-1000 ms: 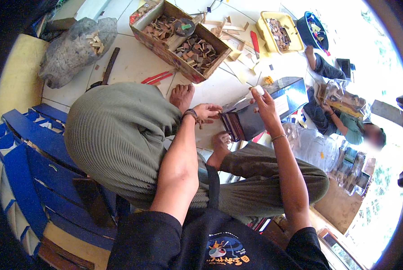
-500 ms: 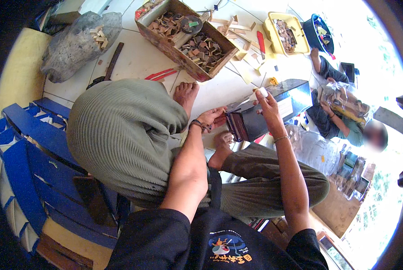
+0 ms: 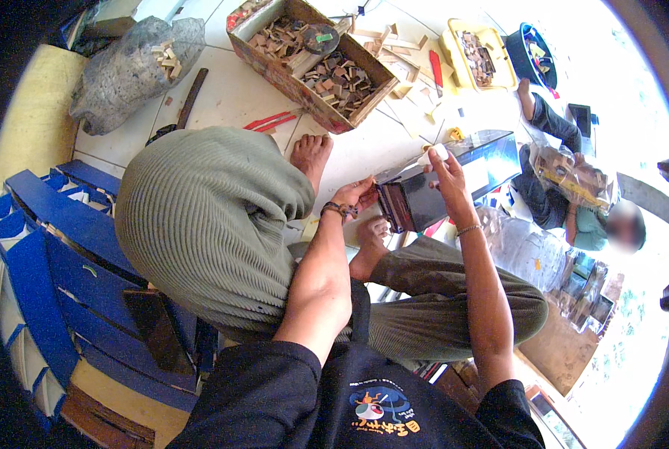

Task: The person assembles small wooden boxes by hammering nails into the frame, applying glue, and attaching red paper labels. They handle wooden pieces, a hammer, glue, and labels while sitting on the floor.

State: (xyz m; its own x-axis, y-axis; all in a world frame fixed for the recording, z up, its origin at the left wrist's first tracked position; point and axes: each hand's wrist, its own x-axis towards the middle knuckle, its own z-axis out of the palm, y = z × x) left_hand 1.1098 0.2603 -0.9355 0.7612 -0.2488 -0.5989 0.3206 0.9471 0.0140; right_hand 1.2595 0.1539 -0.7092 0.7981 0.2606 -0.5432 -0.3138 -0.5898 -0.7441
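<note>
My right hand [image 3: 448,179] is closed around a small white bottle [image 3: 437,153], tilted with its narrow end toward the left. It is above a long, glossy dark box [image 3: 435,202] that lies between my feet and runs away to the right. At the box's near left end is a dark brown slatted frame [image 3: 396,207]. The curled fingers of my left hand [image 3: 355,197] are at the frame's left edge and appear to grip it; their tips are partly hidden. My bare foot [image 3: 372,243] is just below the frame.
A wooden crate [image 3: 312,63] of small wood pieces stands ahead, red-handled tongs-like tool [image 3: 271,121] beside it. Beyond are a yellow basin [image 3: 480,56] and a dark tub [image 3: 532,56]. Blue compartmented racks [image 3: 87,254] stand left. Another person [image 3: 555,187] sits at right holding a wrapped bundle.
The white bottle has tipped further over to the left in my right hand, showing more of its length. My left hand stays at the frame's edge. The other person's bundle has shifted slightly.
</note>
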